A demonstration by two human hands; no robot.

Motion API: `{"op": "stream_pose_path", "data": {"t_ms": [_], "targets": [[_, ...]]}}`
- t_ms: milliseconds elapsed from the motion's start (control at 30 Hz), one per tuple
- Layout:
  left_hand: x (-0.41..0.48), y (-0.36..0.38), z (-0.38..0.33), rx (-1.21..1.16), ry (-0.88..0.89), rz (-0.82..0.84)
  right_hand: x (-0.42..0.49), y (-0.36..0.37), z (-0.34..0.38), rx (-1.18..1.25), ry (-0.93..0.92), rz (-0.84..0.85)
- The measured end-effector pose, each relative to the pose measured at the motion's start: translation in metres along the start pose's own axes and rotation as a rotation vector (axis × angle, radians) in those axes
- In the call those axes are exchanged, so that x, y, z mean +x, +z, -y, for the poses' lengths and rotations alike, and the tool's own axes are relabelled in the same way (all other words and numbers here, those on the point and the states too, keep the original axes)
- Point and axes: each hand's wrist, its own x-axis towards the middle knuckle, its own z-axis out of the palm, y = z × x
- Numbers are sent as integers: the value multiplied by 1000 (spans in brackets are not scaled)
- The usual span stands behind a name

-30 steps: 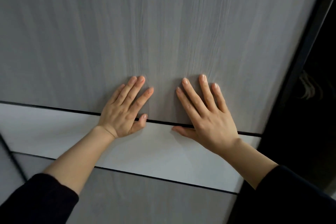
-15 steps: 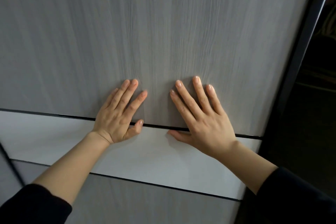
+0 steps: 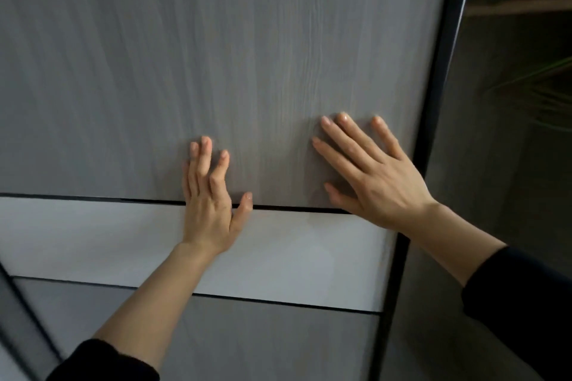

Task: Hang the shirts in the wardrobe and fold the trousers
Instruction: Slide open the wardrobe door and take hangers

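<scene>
We see the wardrobe door (image 3: 216, 56) in grey wood-grain laminate, matt w/ a fine vertical grain. Across it runs a pale band (image 3: 294, 257), smooth, plain, slightly satin, no grain. The door's edge strip (image 3: 439, 77) is dark, smooth, prob. metal or plastic; can't tell which. Our sleeves (image 3: 520, 303) are black cloth, matt and soft-looking.

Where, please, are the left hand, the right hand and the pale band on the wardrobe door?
left hand (image 3: 209, 213): head view, back of hand.
right hand (image 3: 382, 184): head view, back of hand.
pale band (image 3: 93, 238): head view, bare left stretch.
</scene>
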Motion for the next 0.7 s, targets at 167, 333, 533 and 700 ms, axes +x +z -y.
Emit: {"op": "stream_pose_path", "data": {"t_ms": [167,333,533,700], "targets": [[-9,1,-21,-94,-357,-68,36,12,42,55,-38,0],[-20,-1,1,-122,-463,-47,66,20,73,135,-122,5],[-26,-12,51,-82,-484,-43,78,27,68,53,-93,-110],[-27,-16,70,-73,-569,-63,95,40,87,129,-103,-150]]}}
